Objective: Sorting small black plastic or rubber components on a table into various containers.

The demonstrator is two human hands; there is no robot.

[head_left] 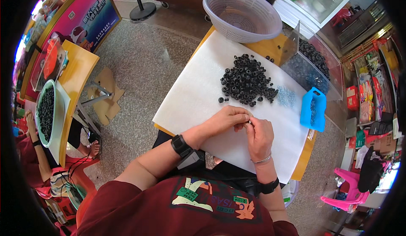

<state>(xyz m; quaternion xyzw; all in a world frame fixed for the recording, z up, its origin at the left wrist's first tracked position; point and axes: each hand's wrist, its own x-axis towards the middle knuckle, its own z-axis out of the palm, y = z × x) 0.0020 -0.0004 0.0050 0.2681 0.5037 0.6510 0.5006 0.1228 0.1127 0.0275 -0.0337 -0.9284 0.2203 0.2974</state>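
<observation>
Over the near part of the white sheet (pixel 190 96), my left hand (pixel 227 119) and my right hand (pixel 259 138) meet with their fingertips pinched together. Whatever they hold is too small and covered to make out. Just beyond them lies a heap of black round parts with holes (pixel 245 79), like small wheels or caps. At its right edge sits a cluster of smaller black pieces (pixel 270 93). Beside that, tiny pale blue clear pieces (pixel 286 96) are spread on the sheet. A bright blue plastic tray (pixel 318 121) with more tiny pieces stands at the sheet's right edge.
A grey plastic basket (pixel 270 32) stands at the table's far end. A clear bin (pixel 337 81) of black parts sits at the far right. To the left, another person's hand (pixel 30 119) is beside a pale basin (pixel 53 138) of black parts. A pink stool (pixel 349 187) stands right.
</observation>
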